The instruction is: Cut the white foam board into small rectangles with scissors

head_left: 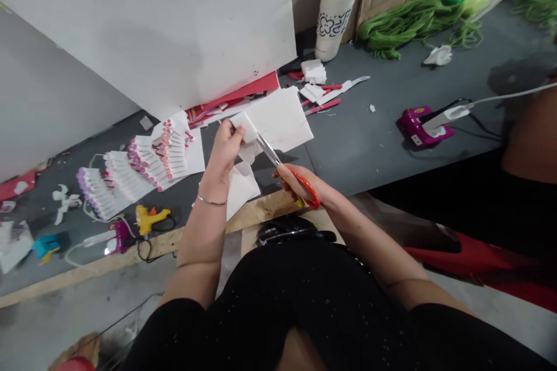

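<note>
My left hand (pixel 227 145) pinches a small white piece of paper (pixel 246 127) over the front part of the grey table. In my right hand (pixel 298 181) are scissors with orange-red handles (pixel 310 188). Their blades point up and left, and the tips touch or overlap the right edge of the small paper. Behind the small paper lies a larger white sheet (pixel 285 119). Another white sheet (pixel 240 188) rests below my hands at the table's wooden edge. Whether the blades are closed around the paper I cannot tell.
Left on the grey table (pixel 354 145) are fans of small pink and purple-tipped sticks (pixel 143 156), a yellow glue gun (pixel 150 218) and a purple power strip (pixel 118 237). Behind stands a white bottle (pixel 335 14). Rightward are green strings (pixel 404 23), another purple strip (pixel 424 126) and a person's arm (pixel 531 127).
</note>
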The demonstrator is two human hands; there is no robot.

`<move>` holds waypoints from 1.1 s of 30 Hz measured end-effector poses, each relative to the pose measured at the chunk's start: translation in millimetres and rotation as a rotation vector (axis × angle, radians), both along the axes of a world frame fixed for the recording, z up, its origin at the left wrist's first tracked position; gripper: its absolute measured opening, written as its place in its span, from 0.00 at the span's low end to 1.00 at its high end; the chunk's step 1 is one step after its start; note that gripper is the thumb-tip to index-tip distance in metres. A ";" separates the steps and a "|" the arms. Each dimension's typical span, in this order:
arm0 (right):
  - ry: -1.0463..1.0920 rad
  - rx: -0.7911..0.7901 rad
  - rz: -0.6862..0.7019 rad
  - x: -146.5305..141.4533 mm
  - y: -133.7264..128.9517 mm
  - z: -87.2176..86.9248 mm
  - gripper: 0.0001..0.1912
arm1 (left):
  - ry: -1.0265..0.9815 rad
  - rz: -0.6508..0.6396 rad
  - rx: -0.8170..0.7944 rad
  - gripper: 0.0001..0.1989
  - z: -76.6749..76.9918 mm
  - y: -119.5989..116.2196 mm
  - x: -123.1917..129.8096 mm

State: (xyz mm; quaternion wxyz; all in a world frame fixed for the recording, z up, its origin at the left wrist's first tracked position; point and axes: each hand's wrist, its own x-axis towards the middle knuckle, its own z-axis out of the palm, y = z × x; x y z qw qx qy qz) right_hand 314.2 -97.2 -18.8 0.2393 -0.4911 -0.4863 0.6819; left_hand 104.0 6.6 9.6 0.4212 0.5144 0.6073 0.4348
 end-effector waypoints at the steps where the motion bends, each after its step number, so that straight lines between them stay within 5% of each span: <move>1: 0.009 0.010 -0.005 0.3 -0.4 0.9 0.27 | 0.017 -0.009 0.015 0.06 0.4 0.2 0.5; 12: 0.217 -0.019 -0.025 30.2 -17.3 3.3 0.31 | -0.062 0.032 -0.079 0.08 10.9 -14.4 21.8; 24: 0.070 0.179 0.010 75.5 -30.9 -3.0 0.26 | -0.092 0.010 -0.192 0.05 22.0 -39.6 68.4; 33: 0.014 0.181 0.015 78.1 -15.4 -8.2 0.25 | -0.004 -0.007 -0.214 0.03 28.3 -34.9 72.5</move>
